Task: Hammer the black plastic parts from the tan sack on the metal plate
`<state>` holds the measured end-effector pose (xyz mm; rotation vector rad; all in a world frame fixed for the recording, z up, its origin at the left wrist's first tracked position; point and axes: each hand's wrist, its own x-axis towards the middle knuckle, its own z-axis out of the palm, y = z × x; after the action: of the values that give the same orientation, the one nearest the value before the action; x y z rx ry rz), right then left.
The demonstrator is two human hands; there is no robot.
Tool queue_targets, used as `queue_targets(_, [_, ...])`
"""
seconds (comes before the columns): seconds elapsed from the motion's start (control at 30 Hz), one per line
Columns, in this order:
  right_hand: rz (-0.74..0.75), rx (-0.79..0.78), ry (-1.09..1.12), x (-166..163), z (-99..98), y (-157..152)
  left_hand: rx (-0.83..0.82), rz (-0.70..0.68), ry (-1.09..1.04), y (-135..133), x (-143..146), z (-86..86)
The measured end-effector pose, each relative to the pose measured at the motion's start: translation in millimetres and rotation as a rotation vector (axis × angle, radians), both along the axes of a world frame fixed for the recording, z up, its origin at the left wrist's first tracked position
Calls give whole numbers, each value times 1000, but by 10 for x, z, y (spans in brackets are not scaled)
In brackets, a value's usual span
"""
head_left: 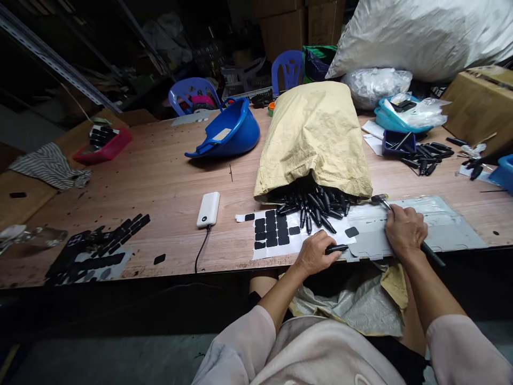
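My left hand (315,254) is closed on a black pen-like piece (335,248) at the table's front edge. In my right hand (406,230) is a hammer; its metal head (379,199) points away from me and its dark handle (433,254) sticks out behind the fist. Beneath the right hand lies a grey board (449,227). Left of it, a white sheet (304,247) carries rows of black rounded stickers (271,224), with one loose black sticker (351,232) near the board. Several more black pen-like pieces (312,206) spill from a yellowish sack (315,139) beyond my hands.
A white power bank (208,208) with a cable lies to the left. Behind it stands a tilted blue basin (236,131). Farther left are more black strips (128,232) and a red tray (106,152). At right are a small dark box (398,144) and a cardboard box (481,109).
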<state>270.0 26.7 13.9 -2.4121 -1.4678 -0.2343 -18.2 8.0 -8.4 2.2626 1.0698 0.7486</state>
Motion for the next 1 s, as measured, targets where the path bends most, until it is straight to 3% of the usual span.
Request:
queue_targets(0.2, [-60,20,15,-97,-44,45,120,-31,4,-28,-33,-7])
queue_targets(0.33, [-55,19,10,-76,-49,43,264,-285,59,-385,-75,-141])
queue_targets(0.4, [-55,18,-3,-59,-63,47,244,-433,134,-633,-106,-278])
queue_targets(0.47, [-54,18,-13,-49,-77,52,110,-456,280,-833,-141,-428])
queue_targets(0.6, [-51,14,-4,-56,-74,59,-351,-229,671,-952,-194,-637])
queue_targets(0.67, [-55,4,2,-70,-56,59,-486,-165,781,-915,-195,-677])
queue_targets(0.87, [-67,-21,-10,-95,-21,54,-464,-224,780,-880,-157,-627])
queue_targets(1.0, [-63,-32,-18,-84,-36,53,-233,-374,595,-962,-125,-412])
